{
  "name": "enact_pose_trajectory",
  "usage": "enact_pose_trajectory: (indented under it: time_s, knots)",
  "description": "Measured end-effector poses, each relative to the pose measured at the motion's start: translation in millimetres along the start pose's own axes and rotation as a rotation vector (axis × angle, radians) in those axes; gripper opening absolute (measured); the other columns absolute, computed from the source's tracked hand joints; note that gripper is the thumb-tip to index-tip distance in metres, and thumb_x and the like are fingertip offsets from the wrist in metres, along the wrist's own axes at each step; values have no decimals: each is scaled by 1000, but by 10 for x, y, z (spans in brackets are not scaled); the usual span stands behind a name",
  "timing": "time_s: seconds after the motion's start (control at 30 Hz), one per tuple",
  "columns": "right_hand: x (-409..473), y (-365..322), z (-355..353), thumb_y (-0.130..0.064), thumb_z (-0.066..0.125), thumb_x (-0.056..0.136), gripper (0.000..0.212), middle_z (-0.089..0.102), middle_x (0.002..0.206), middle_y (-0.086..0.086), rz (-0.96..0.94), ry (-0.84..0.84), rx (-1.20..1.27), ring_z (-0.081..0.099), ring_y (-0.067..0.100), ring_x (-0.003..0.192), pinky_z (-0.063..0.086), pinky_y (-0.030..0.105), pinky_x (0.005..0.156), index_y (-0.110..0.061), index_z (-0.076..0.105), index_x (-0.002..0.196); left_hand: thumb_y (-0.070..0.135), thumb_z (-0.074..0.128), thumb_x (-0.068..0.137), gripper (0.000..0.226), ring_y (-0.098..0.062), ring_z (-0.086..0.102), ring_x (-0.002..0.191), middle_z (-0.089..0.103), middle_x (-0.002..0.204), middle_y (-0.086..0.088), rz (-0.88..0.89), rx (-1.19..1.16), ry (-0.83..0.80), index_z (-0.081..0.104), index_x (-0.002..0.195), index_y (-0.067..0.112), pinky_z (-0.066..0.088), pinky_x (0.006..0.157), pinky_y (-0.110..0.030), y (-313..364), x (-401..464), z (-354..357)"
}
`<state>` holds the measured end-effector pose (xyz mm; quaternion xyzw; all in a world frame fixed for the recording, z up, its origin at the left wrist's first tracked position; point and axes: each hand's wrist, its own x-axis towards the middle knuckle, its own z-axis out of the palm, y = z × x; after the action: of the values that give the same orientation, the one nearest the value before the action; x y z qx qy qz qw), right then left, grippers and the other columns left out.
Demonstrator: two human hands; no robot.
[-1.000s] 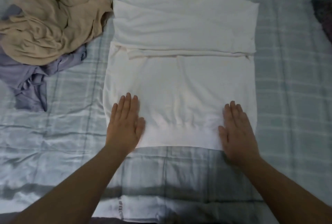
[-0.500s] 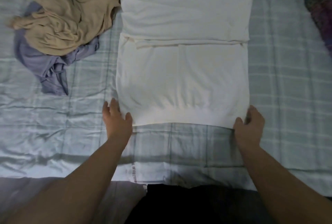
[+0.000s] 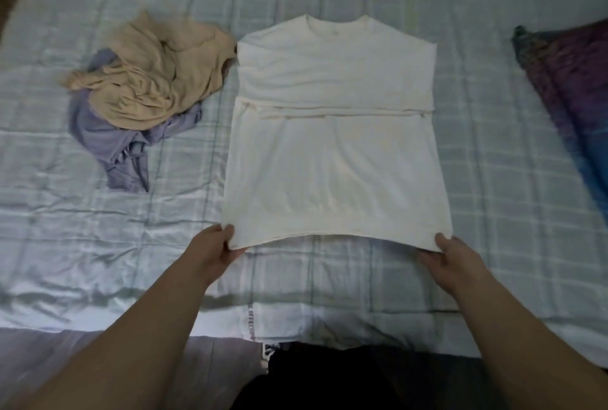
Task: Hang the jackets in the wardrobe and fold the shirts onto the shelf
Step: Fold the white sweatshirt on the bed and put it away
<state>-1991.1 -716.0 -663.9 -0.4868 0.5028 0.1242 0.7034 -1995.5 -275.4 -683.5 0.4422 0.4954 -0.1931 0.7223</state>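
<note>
A white long-sleeved shirt lies flat on the bed, collar away from me, with both sleeves folded across its chest. My left hand pinches the near left corner of its hem, thumb on top. At the near right corner my right hand pinches the hem the same way. The hem is lifted a little off the cover between my hands. A crumpled beige garment sits on a crumpled lilac garment to the left of the shirt.
The bed has a pale plaid cover. A dark purple and blue cloth lies at the right edge. The bed's near edge runs below my forearms, with dark clothing under it.
My hands slid from lying flat on the lower shirt to its two hem corners and took hold of them. The hem has come up slightly. The camera has pulled back.
</note>
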Motion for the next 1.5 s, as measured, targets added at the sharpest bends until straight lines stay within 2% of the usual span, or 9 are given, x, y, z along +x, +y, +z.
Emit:
enact_pose_trajectory:
  time_s: [0.17,0.3,0.43,0.63,0.87,1.07,1.17,1.4,1.5]
  knots:
    - [-447,-86,-277,-5,42,103,33,53,132,16,22,75,107,59,25,90,60,36,64,-1,46,136,3,46,101,29,-34,62,106,60,125,-24,-48,54,-35,48,126,-12,62,67,-38,20,-518,-253]
    - [-1019,-8,-539,-3,38,104,24,52,128,16,29,86,76,57,23,90,60,31,60,0,54,122,0,45,101,26,-33,62,97,60,117,-24,-65,162,-57,47,123,-13,62,63,-34,-85,-1045,-496]
    - [-1486,187,-781,0,31,105,40,47,138,18,0,92,91,56,23,88,58,27,50,0,39,144,-1,44,101,32,-31,62,100,59,124,-24,-72,186,-45,46,129,-14,54,89,-38,-283,-1432,-801]
    - [-1913,48,-763,7,39,100,43,54,126,18,-132,39,30,59,26,95,61,32,60,-11,48,137,-2,49,99,31,-30,63,103,62,118,-16,127,99,-118,51,126,12,61,75,-35,-155,-1900,-868]
    - [-2046,-815,-391,7,42,96,25,59,101,15,-264,-49,-46,60,26,89,58,25,53,-7,62,91,0,51,98,14,-21,65,93,68,99,-10,255,119,-209,64,100,6,60,67,-27,666,-2141,-330]
    - [-1676,-1666,103,-4,51,96,13,63,97,17,-198,-131,97,67,22,84,59,22,58,-3,64,94,8,51,99,14,-22,67,96,70,100,-12,233,15,-197,62,103,2,46,98,-36,1449,-1890,296]
    - [-1348,-2026,444,-3,56,94,8,65,97,18,-160,-162,171,72,23,80,60,25,62,0,64,95,11,48,101,18,-26,67,100,75,90,-15,204,-96,-192,61,104,-1,46,97,-39,1748,-1690,642]
    - [-423,-2521,1264,6,58,87,8,74,76,13,-55,-254,189,74,20,70,60,28,60,3,65,86,-4,38,99,31,-30,58,117,62,118,-18,192,-121,-123,50,127,-2,44,102,-43,2245,-853,1288]
    - [-8,-2562,1567,7,58,84,19,72,69,12,-34,-271,156,73,17,64,62,30,65,4,71,71,-6,39,97,24,-22,63,105,67,105,-10,216,-63,-123,59,107,3,50,98,-41,2349,-381,1525]
